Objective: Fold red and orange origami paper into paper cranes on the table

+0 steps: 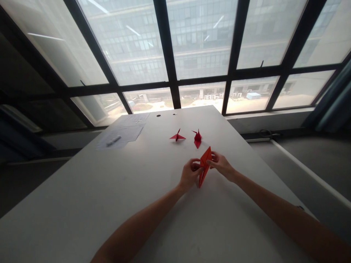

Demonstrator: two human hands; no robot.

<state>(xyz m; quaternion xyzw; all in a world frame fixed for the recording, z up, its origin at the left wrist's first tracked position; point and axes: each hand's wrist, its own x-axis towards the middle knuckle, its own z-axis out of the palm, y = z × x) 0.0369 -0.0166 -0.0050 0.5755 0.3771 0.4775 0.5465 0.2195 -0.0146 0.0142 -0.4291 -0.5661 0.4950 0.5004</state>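
Observation:
An orange-red sheet of folded origami paper [206, 156], long and diamond-shaped with a split lower end, is held tilted just above the table. My left hand [190, 173] pinches its left edge, thumb on the near face. From the other side my right hand [220, 163] grips the right edge, with its thumb across the front and the fingers behind, partly hidden. Beyond my hands stand two finished-looking red paper cranes: one crane [177, 137] with wings spread, and another crane [197, 138] just right of it.
The white table [131, 190] stretches toward large dark-framed windows. On its far left lie white paper sheets [123, 131] with a small whitish rolled object [113, 140] on top. Two small holes [158, 115] sit near the far edge. Blue curtains [326, 98] hang at the sides.

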